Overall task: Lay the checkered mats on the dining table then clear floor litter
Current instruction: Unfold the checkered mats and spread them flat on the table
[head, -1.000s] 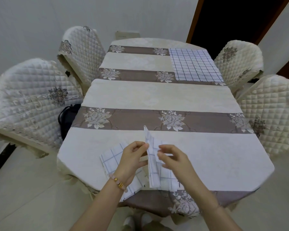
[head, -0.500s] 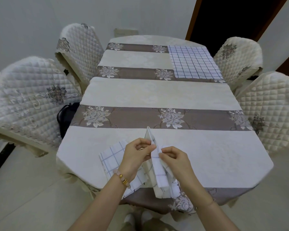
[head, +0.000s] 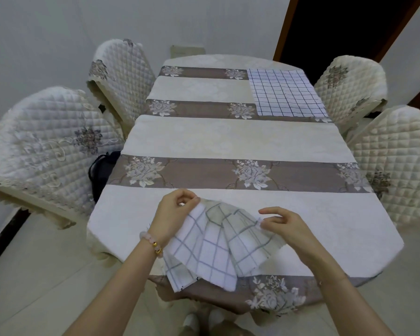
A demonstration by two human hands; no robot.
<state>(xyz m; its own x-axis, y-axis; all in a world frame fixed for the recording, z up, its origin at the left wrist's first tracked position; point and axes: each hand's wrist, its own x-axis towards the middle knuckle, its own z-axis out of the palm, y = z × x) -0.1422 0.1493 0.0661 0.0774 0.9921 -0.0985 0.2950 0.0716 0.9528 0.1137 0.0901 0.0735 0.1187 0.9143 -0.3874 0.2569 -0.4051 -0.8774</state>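
Note:
A white checkered mat (head: pixel 218 241) hangs half unfolded between my hands over the near end of the dining table (head: pixel 228 141). My left hand (head: pixel 174 214) pinches its upper left corner. My right hand (head: pixel 284 225) pinches its right edge with fingertips. Under it, another folded checkered mat (head: pixel 177 275) lies at the table's front edge, partly hidden. A third checkered mat (head: pixel 286 93) lies flat at the far right corner of the table.
Quilted chairs stand on both sides: two on the left (head: pixel 41 151) (head: pixel 121 76), two on the right (head: pixel 349 86) (head: pixel 395 163). A dark bag (head: pixel 102 170) sits on the near left chair seat. A dark doorway (head: pixel 344 27) opens behind the table.
The mat was held upright and folded between my hands; now my hands have moved apart and the mat has spread open sideways, lower over the table.

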